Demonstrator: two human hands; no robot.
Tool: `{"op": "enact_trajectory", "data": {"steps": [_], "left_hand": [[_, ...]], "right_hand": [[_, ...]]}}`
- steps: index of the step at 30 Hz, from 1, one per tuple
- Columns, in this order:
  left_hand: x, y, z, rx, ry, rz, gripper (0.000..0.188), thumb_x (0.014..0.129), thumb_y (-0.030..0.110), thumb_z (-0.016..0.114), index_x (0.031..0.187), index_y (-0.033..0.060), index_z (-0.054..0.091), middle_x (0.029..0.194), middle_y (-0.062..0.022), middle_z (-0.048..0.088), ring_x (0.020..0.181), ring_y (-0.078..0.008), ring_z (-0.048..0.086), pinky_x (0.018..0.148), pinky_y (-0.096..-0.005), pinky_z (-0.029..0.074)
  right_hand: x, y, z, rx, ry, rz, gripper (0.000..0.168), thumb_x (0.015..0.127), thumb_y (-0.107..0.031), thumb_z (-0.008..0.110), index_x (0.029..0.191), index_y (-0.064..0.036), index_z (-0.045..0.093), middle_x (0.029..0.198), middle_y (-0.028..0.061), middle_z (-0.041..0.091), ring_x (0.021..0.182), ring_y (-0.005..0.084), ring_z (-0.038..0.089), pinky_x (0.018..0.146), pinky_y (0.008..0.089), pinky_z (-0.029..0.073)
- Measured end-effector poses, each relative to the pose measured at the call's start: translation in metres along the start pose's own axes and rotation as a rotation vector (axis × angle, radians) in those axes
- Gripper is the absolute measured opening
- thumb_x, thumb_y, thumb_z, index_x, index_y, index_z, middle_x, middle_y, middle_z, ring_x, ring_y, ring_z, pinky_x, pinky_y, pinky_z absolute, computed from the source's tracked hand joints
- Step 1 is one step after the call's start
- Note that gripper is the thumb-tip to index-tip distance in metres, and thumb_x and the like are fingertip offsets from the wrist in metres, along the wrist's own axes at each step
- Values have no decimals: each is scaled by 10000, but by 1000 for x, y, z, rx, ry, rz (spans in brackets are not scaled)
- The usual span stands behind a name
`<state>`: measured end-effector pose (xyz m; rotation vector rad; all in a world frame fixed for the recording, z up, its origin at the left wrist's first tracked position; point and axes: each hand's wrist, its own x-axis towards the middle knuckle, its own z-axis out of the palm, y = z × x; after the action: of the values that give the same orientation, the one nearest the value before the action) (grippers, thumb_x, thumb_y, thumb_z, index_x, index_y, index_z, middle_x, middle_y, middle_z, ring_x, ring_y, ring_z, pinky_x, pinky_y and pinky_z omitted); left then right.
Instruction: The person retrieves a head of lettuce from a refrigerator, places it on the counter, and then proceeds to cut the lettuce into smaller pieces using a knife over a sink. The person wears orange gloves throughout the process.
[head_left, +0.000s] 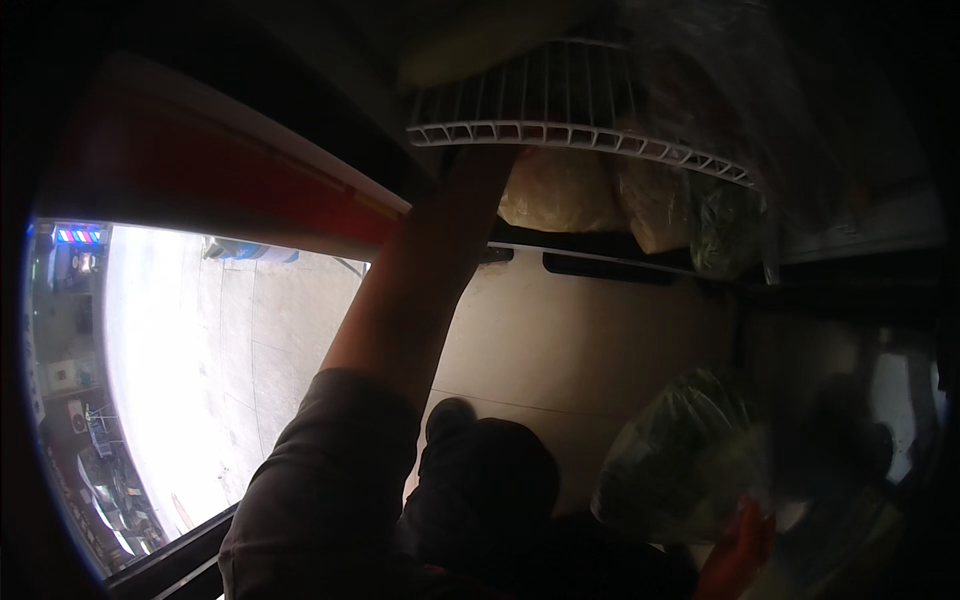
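My left forearm (427, 277) reaches up and forward under a white wire shelf (577, 135). The hand at its end is lost in the dark below the shelf, so its grip cannot be made out. Just right of that arm lies a clear plastic bag of pale contents (562, 195), beside another pale bag (652, 210) and a bag of greens (727, 232). At the lower right, my right hand (739, 551) has its fingers closed at the edge of a large clear plastic bag of leafy greens (682, 457).
More plastic-wrapped goods (720, 82) sit on the upper shelf in deep shade. A red panel (247, 165) runs along the left. Beneath me is the pale tiled floor (555, 337), with my dark-clothed knee (487, 480) over it. Bright paving (232, 337) shows outside at left.
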<state>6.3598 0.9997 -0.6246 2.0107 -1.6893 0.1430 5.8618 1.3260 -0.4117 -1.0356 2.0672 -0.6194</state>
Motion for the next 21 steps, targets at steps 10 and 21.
{"op": "enact_trajectory", "data": {"steps": [10,21], "left_hand": [[3,-11,4,-1,5,-48,430,962,240,495,1368,100,497,1356,-218,498,1246,-380,479,1012,-495,424],[12,-18,16,-1,23,-64,435,950,231,514,1363,95,501,1348,-214,507,1230,-382,491,1002,-492,432]], "right_hand": [[-8,3,-17,-1094,105,-495,262,918,-196,622,1136,-66,686,1097,206,673,1045,399,614,926,457,488],[-13,20,-22,-1039,100,-506,275,936,-204,615,1157,-52,679,1163,134,676,1077,378,611,982,426,470]]}}
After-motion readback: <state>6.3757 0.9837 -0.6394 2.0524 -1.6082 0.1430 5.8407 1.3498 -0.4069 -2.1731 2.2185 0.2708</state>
